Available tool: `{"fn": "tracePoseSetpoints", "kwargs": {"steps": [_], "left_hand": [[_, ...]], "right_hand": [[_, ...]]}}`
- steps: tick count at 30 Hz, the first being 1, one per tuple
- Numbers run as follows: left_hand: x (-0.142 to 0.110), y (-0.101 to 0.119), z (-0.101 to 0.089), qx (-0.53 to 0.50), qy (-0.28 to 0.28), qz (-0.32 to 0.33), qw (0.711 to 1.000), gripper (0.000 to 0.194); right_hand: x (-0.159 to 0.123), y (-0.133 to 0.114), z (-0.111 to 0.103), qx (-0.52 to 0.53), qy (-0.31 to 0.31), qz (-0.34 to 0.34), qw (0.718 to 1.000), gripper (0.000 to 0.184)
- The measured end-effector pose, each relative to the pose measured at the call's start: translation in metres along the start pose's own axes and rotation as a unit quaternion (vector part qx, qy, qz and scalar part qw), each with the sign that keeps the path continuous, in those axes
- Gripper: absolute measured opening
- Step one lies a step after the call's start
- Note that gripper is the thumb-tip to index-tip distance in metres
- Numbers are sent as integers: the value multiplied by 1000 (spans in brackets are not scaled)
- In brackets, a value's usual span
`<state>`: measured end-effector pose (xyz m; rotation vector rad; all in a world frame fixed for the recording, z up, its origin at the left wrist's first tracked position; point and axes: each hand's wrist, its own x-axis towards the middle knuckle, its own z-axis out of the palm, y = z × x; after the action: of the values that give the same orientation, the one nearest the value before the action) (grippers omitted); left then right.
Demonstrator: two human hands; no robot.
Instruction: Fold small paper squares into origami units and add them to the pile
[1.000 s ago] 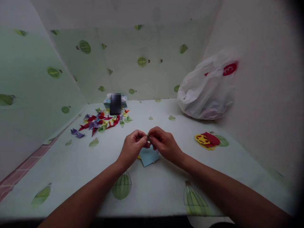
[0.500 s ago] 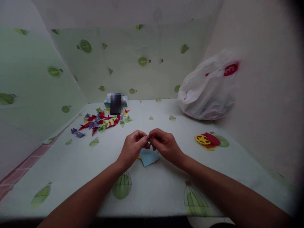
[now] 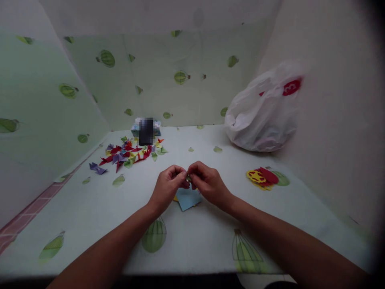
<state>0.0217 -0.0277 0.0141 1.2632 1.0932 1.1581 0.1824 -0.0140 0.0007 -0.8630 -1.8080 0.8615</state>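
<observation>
I pinch a small green paper piece [image 3: 188, 177] between the fingertips of my left hand [image 3: 167, 187] and my right hand [image 3: 207, 184], both closed narrowly on it and raised just above the table [image 3: 90, 216], probably so each fold can be pressed from both sides. The piece is almost hidden by my fingers; its shape cannot be made out. Directly beneath my hands lies a blue paper sheet [image 3: 188, 198] with a yellow edge showing under it, kept close at hand. A heap of folded paper pieces [image 3: 129, 153] in red, purple, green and yellow sits well apart at the far left, in front of a small box [image 3: 146, 129]. A stack of red and yellow paper [image 3: 262, 178] lies to my right; a white plastic bag [image 3: 261, 116] slumps against the wall. A pale green cloth printed with balloons covers the table and the walls around it.
</observation>
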Motion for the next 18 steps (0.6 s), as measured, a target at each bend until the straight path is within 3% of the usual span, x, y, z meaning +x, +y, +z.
{"fn": "tracePoseSetpoints", "kwargs": {"steps": [11,18], "left_hand": [[1,-6,0,16,16,29,999,18],[1,-9,1,17,22,53,998,19]], "right_hand": [[1,-2,-1,-16,-8,-27,999,8],[1,-2,-1,41,-5,13,999,5]]}}
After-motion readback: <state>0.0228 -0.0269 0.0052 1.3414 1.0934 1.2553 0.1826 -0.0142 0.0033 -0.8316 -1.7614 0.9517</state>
